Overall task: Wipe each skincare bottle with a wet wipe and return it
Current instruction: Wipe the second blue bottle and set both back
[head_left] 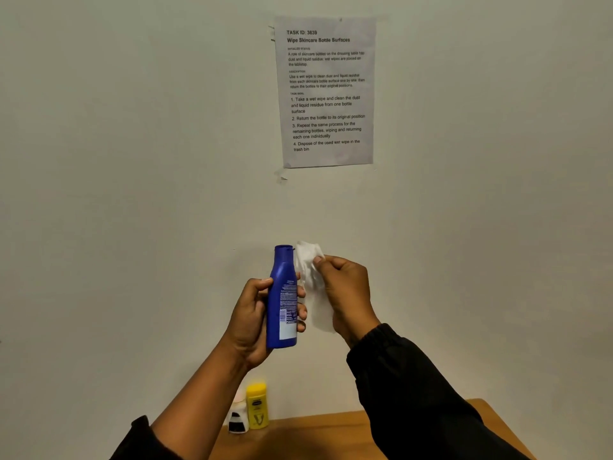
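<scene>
My left hand [249, 322] grips a tall blue bottle [282, 293] upright in front of the wall, label side toward me. Just to its right my right hand [348, 290] pinches a white wet wipe [313, 287], which hangs down beside the bottle's neck and shoulder. Whether the wipe touches the bottle I cannot tell. Below, on the wooden table [315, 436], stand a yellow bottle [257, 406] and a small white bottle with a dark label [238, 419], partly hidden behind my left forearm.
A printed task sheet [327, 91] is taped to the pale wall above. The table's right edge runs out under my right sleeve, and the two standing bottles sit against the wall at the table's back.
</scene>
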A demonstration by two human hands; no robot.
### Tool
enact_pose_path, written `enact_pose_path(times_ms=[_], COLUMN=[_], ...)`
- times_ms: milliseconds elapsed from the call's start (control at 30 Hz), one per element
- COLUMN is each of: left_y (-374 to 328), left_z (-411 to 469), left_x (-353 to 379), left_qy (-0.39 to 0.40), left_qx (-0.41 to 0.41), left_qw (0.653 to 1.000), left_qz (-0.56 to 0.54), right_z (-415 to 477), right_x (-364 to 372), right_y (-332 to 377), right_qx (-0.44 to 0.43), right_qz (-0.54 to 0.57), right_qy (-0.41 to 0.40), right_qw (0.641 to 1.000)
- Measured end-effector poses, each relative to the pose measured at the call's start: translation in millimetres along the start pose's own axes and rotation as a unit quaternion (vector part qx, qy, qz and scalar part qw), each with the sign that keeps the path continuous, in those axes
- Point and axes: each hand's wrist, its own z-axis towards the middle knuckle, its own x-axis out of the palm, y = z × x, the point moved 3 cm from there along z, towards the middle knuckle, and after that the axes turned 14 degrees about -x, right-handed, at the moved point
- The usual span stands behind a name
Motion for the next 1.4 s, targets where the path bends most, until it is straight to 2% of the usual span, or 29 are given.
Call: enact_pose_path(times_ms=[167,233,300,400,500,567,667,833,933,1033,1133,1167,1200,1233,1333,1400], left_y=[-3,-2,0,-3,-7,-5,1,-4,-6,-1,-1,-3,-6,-9,-6,-2], left_z=[0,0,2,8,11,11,11,11,10,7,8,10,12,14,8,1], left_x=[0,3,6,10,9,8,7,0,1,10,5,0,-7,-13,-19,-15], left_qy=[-0.023,-0.065,-0.139,-0.243,-0.274,-0.287,-0.311,-0.408,-0.426,-0.409,-0.424,-0.430,-0.428,-0.416,-0.333,-0.262], left_qx=[0.009,0.004,0.019,0.077,0.149,0.183,0.201,0.228,0.234,0.252,0.226,0.206,0.181,0.151,0.058,0.014], left_qw=[0.998,0.992,0.975,0.922,0.859,0.816,0.775,0.662,0.624,0.611,0.614,0.625,0.651,0.694,0.868,0.946], left_qz=[0.050,0.110,0.173,0.290,0.406,0.467,0.513,0.587,0.611,0.629,0.626,0.618,0.600,0.568,0.364,0.188], right_z=[1,-1,-5,-11,-13,-9,-7,-13,-13,-11,-14,-15,-17,-18,-15,-13], right_x=[3,7,11,16,18,16,14,15,13,10,9,10,11,11,0,-11], right_y=[2,1,0,0,-1,-3,-2,6,9,11,12,12,13,13,11,8], right_qx=[-0.041,-0.051,-0.057,-0.083,-0.081,-0.029,0.050,0.008,0.014,0.069,0.088,0.083,0.079,0.077,0.076,0.099], right_qz=[-0.024,-0.031,-0.040,-0.078,-0.079,-0.031,0.058,0.031,0.036,0.107,0.082,0.068,0.058,0.049,0.048,0.082], right_qy=[0.007,0.014,0.013,0.000,-0.017,-0.046,-0.065,-0.035,-0.043,-0.058,-0.039,-0.032,-0.023,-0.019,-0.071,-0.111], right_qw=[0.999,0.998,0.998,0.993,0.993,0.998,0.995,0.999,0.998,0.990,0.992,0.994,0.995,0.996,0.993,0.986])
